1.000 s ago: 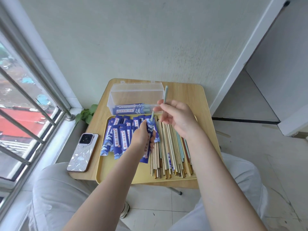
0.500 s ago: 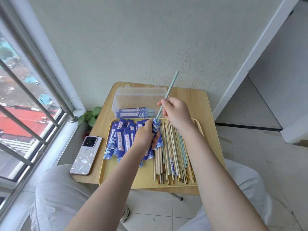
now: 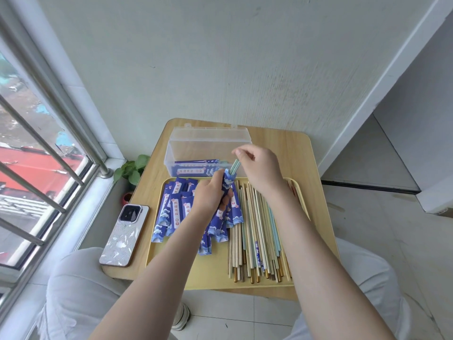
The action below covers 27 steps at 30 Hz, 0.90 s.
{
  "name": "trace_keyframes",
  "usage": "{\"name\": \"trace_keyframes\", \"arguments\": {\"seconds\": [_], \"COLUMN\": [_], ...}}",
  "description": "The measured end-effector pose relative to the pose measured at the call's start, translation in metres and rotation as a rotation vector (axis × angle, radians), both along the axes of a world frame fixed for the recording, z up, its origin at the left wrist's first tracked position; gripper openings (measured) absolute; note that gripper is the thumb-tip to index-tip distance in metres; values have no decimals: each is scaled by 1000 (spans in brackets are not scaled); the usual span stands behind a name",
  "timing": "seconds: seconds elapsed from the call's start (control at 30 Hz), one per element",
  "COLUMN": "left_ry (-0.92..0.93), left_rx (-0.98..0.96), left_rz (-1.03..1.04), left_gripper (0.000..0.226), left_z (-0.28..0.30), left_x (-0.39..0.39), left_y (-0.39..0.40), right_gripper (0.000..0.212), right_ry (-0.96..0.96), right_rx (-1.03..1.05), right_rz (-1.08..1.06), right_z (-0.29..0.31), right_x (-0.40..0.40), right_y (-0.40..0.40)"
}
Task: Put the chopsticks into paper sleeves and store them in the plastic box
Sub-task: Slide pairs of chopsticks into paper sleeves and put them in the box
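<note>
Two pale-green chopsticks were pinched by the right hand, ready for pushing deeper. A blue paper sleeve was gripped upright by the left hand to receive them.

- A pale textured wall rises behind the small wooden surface.
- A barred window lets daylight in at the left.
- Light floor tiles lie to the right.
- A green plant sits by the surface's far left corner.

Left hand clenched (thumb up), right hand pinching above
</note>
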<state>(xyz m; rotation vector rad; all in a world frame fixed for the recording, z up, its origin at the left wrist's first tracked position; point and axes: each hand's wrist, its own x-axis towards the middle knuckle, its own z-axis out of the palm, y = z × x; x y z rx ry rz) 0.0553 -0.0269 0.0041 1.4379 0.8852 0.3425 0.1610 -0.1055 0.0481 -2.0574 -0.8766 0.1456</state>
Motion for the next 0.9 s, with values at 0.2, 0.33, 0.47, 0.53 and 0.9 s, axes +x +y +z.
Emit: {"name": "trace_keyframes", "arguments": {"seconds": [0.2, 0.33, 0.47, 0.53, 0.9], "left_ry": [132, 167, 198, 271, 483], "left_rx": [258, 499, 638, 724, 870], "left_rz": [-23, 135, 201, 109, -117], "left_gripper": [61, 47, 32, 37, 53], "left_z": [-1, 1, -11, -26, -49], "left_x": [20, 32, 24, 20, 15], "left_y": [42, 66, 90, 96, 96], "right_gripper": [17, 13, 12, 13, 36], "right_ry": [288, 455, 537, 578, 674], "right_rx": [56, 200, 314, 258, 4], "right_rz": [10, -104, -311, -360, -234], "right_z": [-12, -18, -27, -39, -49], "right_x": [12, 25, 51, 59, 53], "right_y": [12, 23, 39, 55, 88]}}
